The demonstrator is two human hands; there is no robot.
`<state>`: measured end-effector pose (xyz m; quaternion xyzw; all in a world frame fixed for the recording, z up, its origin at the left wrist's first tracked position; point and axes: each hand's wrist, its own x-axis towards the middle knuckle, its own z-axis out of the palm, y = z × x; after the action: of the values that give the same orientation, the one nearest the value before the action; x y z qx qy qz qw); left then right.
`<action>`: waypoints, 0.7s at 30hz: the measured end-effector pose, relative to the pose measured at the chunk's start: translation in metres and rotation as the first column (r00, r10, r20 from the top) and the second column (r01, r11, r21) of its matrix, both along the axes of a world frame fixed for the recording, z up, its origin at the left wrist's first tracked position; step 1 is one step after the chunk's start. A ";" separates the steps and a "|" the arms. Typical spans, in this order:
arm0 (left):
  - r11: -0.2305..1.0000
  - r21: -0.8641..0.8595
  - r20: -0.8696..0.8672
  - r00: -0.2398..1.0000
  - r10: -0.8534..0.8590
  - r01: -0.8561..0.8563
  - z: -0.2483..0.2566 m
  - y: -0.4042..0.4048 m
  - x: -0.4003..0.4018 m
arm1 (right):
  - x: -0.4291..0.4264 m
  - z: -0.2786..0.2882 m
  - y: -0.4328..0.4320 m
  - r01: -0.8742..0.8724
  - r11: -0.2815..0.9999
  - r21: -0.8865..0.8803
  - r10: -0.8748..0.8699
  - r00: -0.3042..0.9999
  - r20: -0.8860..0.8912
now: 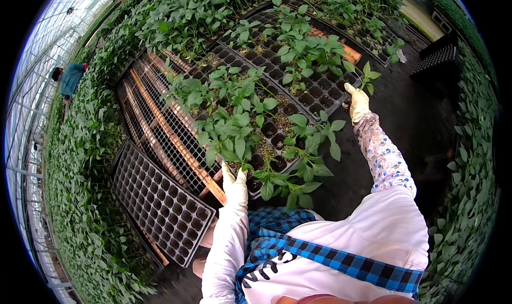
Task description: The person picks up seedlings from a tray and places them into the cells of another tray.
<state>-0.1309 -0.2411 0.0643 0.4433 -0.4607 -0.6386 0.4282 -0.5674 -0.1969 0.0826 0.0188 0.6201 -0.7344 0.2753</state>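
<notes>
My left hand (pixel 235 184), in a pale glove, is at the near left edge of a black plug tray (pixel 256 190) that holds leafy seedlings (pixel 240 138). Leaves hide part of its fingertips, and whether it grips a stem does not show. Out to the right, my right hand (pixel 357 100), gloved too, is closed on a single seedling (pixel 366 79) whose leaves stick out above the fingers. Just left of that hand lies the corner of a second plug tray (pixel 334 110), with seedlings among bare cells.
An empty plug tray (pixel 164 202) leans at the lower left beside wooden slats (pixel 172 140) under black mesh. Dense seedlings (pixel 88 176) line the left. Black crates (pixel 436 59) stand at the upper right. Another person (pixel 72 80) bends over plants at the far left.
</notes>
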 end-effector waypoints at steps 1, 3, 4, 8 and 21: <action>1.000 -0.009 0.037 0.999 -0.008 0.009 0.001 -0.002 -0.006 | -0.003 0.003 -0.005 0.085 0.996 0.007 -0.085 0.996 -0.018; 0.999 -0.024 0.069 0.997 -0.023 0.025 0.003 -0.005 -0.020 | -0.015 0.003 -0.006 0.183 0.981 -0.071 -0.191 0.974 -0.124; 0.999 -0.032 0.076 0.997 0.011 -0.009 0.004 -0.003 -0.030 | -0.027 0.003 -0.005 0.199 0.978 -0.063 -0.205 0.973 -0.109; 0.997 -0.017 -0.034 0.996 -0.079 0.078 0.006 -0.017 -0.065 | -0.078 -0.011 0.008 0.173 0.972 -0.156 -0.203 0.958 -0.203; 0.989 -0.002 -0.087 0.986 -0.145 0.145 -0.005 -0.035 -0.116 | -0.266 -0.059 -0.006 0.477 0.873 -0.098 -0.473 0.783 -0.403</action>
<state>-0.2469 -0.2758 0.0592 0.3813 -0.4715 -0.6877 0.3993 -0.8332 -0.2025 0.0235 0.0192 0.6427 -0.7638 -0.0567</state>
